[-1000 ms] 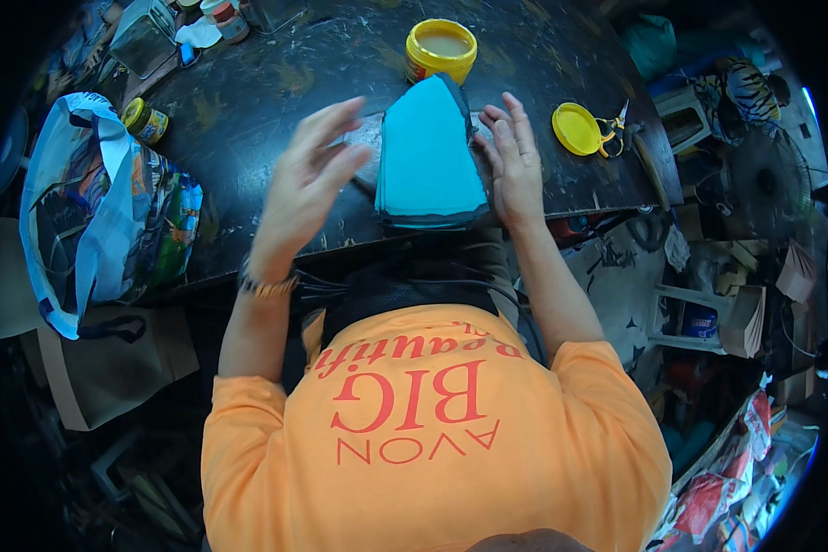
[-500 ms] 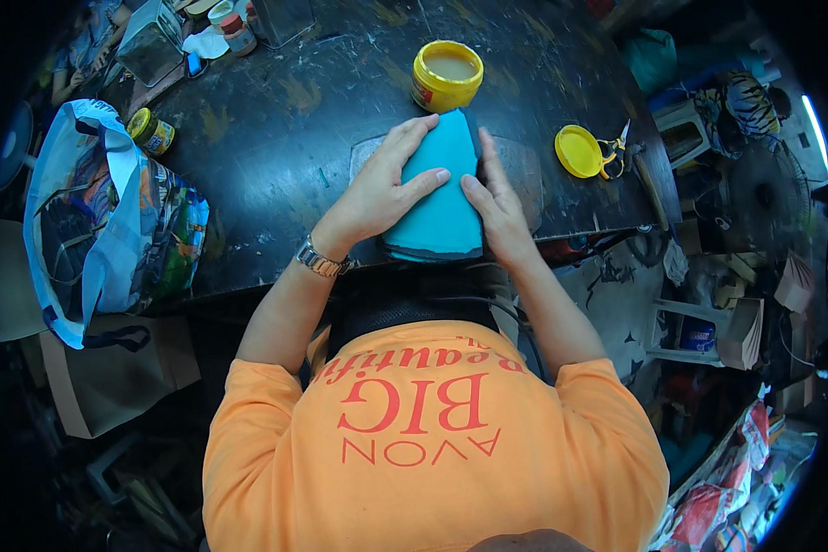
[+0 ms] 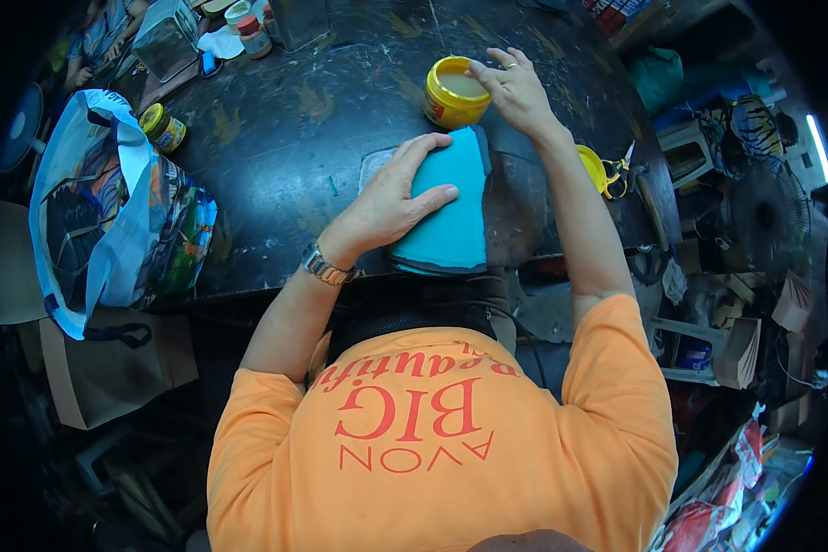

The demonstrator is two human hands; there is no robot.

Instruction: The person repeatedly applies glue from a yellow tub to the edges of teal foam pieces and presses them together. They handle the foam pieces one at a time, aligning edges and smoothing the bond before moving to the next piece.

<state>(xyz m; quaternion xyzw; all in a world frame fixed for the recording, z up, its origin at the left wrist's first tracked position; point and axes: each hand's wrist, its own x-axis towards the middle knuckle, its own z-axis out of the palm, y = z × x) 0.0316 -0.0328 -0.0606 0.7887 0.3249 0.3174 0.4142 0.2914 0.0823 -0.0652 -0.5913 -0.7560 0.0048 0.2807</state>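
A stack of turquoise, dark-edged fabric-like pieces (image 3: 451,216) lies at the table's near edge, narrow end away from me. My left hand (image 3: 391,198), with a metal watch at its wrist, rests flat on the stack's left side, thumb apart from the fingers. Beyond the stack stands an open yellow jar (image 3: 453,112) with a pale, cloudy substance inside. My right hand (image 3: 517,97), a ring on one finger, is at the jar's right rim with its fingers apart. Whether a fingertip dips inside cannot be made out.
Right of my forearm lie a yellow lid (image 3: 592,167) and yellow-handled scissors (image 3: 619,175). At left are a blue-edged bag (image 3: 110,193) and a small yellow-lidded jar (image 3: 163,127). A clear container (image 3: 166,41) stands far left, near another person's hand (image 3: 83,75).
My right hand has left the stack's right edge and moved up and away to the yellow jar's rim. My left hand stays on the stack. The view has shifted slightly.
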